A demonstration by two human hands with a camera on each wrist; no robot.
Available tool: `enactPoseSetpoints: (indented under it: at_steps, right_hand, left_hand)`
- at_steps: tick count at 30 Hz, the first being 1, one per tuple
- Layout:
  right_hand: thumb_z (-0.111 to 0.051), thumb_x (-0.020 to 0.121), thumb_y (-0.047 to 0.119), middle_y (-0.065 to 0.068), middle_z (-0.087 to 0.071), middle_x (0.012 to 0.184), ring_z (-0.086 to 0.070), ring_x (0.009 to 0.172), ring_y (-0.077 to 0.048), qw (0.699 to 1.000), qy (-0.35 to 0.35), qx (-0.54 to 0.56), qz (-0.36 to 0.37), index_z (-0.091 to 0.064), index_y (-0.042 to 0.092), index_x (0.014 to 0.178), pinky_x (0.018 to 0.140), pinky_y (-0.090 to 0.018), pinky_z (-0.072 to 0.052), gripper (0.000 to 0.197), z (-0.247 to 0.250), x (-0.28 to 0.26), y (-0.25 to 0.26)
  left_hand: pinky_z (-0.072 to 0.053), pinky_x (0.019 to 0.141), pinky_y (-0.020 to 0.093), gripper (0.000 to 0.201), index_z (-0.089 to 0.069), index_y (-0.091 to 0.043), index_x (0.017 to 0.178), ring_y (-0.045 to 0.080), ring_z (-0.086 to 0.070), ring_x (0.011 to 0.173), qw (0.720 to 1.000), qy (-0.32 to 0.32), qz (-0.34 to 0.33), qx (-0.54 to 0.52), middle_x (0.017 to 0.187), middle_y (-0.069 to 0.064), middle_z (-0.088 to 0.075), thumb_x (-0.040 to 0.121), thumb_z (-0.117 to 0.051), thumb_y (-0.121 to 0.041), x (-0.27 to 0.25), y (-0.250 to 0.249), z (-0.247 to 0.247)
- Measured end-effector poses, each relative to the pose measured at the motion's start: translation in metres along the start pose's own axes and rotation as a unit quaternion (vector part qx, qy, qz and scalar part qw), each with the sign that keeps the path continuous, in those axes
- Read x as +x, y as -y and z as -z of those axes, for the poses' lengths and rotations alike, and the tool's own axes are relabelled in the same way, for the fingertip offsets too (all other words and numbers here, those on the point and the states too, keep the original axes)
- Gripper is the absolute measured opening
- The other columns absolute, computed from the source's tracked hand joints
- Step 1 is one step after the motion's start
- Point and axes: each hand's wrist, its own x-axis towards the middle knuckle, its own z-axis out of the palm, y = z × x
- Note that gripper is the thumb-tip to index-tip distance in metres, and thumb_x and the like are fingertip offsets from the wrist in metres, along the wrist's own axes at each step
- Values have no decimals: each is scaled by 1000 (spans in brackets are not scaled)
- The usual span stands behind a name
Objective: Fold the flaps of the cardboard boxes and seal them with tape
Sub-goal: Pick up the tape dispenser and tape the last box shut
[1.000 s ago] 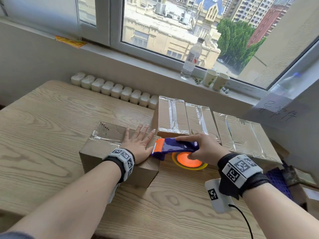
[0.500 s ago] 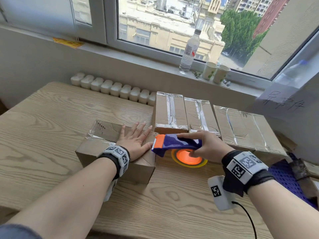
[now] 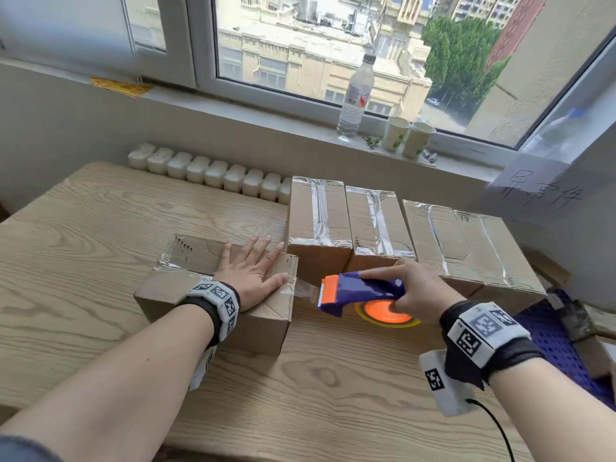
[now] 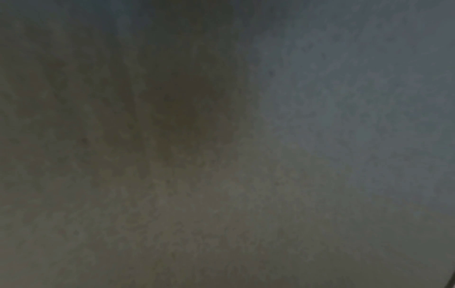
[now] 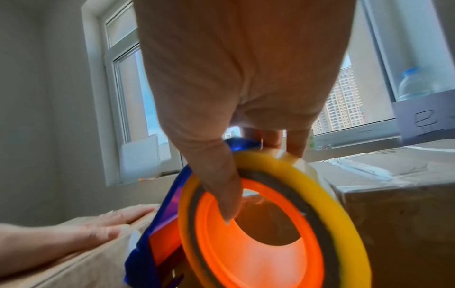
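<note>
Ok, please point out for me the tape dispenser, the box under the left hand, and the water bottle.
tape dispenser (image 3: 363, 288): head view, on its blue body.
box (image 3: 190, 253): head view, on its bare top, left of the hand.
water bottle (image 3: 355, 101): head view, on its clear middle.

Daylight entered through the window and lit the head view brightly and evenly; soft shadows fell toward the camera. Edges bowed from wide-angle distortion. The left wrist view was dark, noisy, featureless. The right wrist view was backlit, with motion blur on the tape dispenser.
</note>
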Motion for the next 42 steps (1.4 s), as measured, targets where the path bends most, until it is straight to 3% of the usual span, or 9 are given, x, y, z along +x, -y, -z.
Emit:
enactPoseSetpoints:
  at_steps: [5,10,12,16,19,25,33,39,42]
  right_hand:
    - [-53,79,-1,4,-39,94,-49,97,-17,1000,0,-6,3,-53,49,126,82,-21,-36,69,-24,19,8]
    - [-51,82,3,4,-35,92,-47,105,-21,999,3,-14,31,-54,49,126,88,-28,-41,64,-36,33,24]
    - [-49,83,4,3,-36,92,-45,106,-22,999,4,-18,34,-54,49,125,88,-30,-41,62,-36,36,27]
    - [-56,78,11,8,-36,85,-51,101,-22,1000,2,-14,28,-56,51,123,80,-27,-41,60,-37,40,28]
    - [-63,69,11,15,-52,91,-52,91,-12,1000,14,15,12,-59,48,121,72,-23,-38,64,-41,38,24]
    - [-67,62,13,12,-67,107,-59,86,-9,994,21,107,-30,-63,47,117,68,-19,-47,65,-51,32,13]
    - [-66,59,13,8,-68,85,-60,66,-13,982,32,176,-66,-66,42,114,68,-28,-56,62,-57,28,9]
    - [-66,66,17,8,-71,100,-64,90,-10,974,38,208,-84,-69,39,110,81,-22,-52,50,-65,26,2]
    - [-63,62,17,7,-73,92,-67,82,-10,976,21,201,-78,-68,40,112,74,-21,-53,55,-67,24,0]
  left_hand:
    - [21,111,52,70,12,-41,147,9,22,143,1000,-4,18,-16,157,-12,18,89,-12,-71,-2,-5,1]
    - [27,102,56,90,18,-34,148,13,29,140,997,-2,62,-34,155,-7,26,79,-14,-82,-4,-27,-2]
    - [24,103,59,87,18,-31,148,15,29,141,997,1,74,-30,155,-5,27,84,-20,-76,-4,-37,-2]
    - [19,109,58,76,15,-25,150,14,27,142,997,-5,66,-43,156,-2,25,91,-31,-41,-2,-56,-3]
    - [20,109,52,78,15,-21,150,15,26,142,997,-3,66,-42,156,0,25,90,-34,-30,-2,-66,-2]
    - [19,111,50,78,17,-21,149,17,27,142,996,7,83,-34,155,1,27,93,-36,-34,-1,-74,0]
    - [16,112,49,88,20,-21,148,20,26,142,993,0,110,-35,155,3,27,91,-46,-30,0,-83,-1]
    - [15,112,49,93,18,-20,149,20,25,143,993,-8,116,-32,156,3,26,85,-51,-21,1,-85,-5]
    - [15,112,49,94,18,-21,149,20,24,143,992,-20,119,-34,156,3,26,85,-52,-21,4,-84,-8]
